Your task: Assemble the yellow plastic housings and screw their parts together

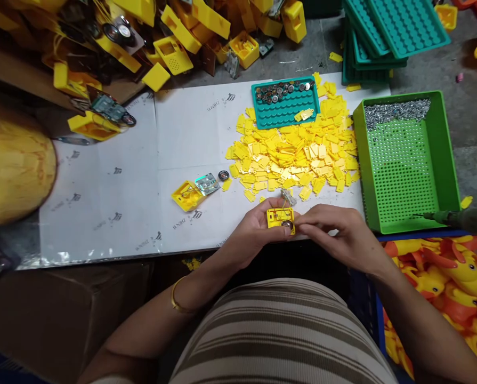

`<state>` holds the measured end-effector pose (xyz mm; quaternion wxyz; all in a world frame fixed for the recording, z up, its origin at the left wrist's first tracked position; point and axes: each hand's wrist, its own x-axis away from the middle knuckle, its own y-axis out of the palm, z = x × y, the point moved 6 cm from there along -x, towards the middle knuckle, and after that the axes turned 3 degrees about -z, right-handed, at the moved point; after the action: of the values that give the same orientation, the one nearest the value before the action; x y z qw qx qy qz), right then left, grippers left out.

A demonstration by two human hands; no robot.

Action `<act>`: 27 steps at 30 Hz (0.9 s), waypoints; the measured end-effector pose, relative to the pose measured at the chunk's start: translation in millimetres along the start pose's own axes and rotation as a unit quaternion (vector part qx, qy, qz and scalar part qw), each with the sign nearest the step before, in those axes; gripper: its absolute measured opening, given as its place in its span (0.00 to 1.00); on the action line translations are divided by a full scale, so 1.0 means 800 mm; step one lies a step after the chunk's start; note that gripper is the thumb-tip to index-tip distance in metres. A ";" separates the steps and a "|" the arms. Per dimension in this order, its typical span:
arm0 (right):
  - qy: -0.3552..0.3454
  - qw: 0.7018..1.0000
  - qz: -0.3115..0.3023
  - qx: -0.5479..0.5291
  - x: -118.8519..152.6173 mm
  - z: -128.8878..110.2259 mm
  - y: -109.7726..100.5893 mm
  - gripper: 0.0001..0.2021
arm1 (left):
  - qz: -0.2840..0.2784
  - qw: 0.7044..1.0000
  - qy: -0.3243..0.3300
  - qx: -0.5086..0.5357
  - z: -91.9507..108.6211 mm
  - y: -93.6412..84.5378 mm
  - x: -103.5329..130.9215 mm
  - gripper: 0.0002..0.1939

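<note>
My left hand [251, 228] is closed around a small yellow plastic housing [276, 214], its open side facing up. Inside it sits a round metal speaker [287, 224], close to my left thumb. A small circuit board [289, 197] hangs on wires past the housing's far edge. At the right edge of the housing, my right hand [338, 229] has thumb and forefinger pinched together; whatever is between them is too small to make out. Left of my hands lies another yellow housing [187, 198] with a circuit board [208, 184] and a loose speaker [223, 175] beside it.
A heap of flat yellow plastic pieces [298, 154] covers the table's middle. Behind it lies a teal tray [286, 118] holding round metal parts. On the right are a green basket [406, 165] with screws, a screwdriver bit [424, 216] and toy ducks [458, 272]. Housings [174, 56] pile up at the back left.
</note>
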<state>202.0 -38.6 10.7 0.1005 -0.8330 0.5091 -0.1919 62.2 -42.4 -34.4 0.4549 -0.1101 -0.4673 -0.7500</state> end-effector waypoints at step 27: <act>0.092 0.968 -0.069 -0.225 -0.022 0.016 -0.023 0.11 | -0.112 0.969 -0.105 -0.191 0.002 0.013 0.009 0.11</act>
<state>214.8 -14.8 2.0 -0.1497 -0.8462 0.4875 -0.1546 65.7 -47.1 -22.9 0.2870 -0.2201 -0.3696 -0.8559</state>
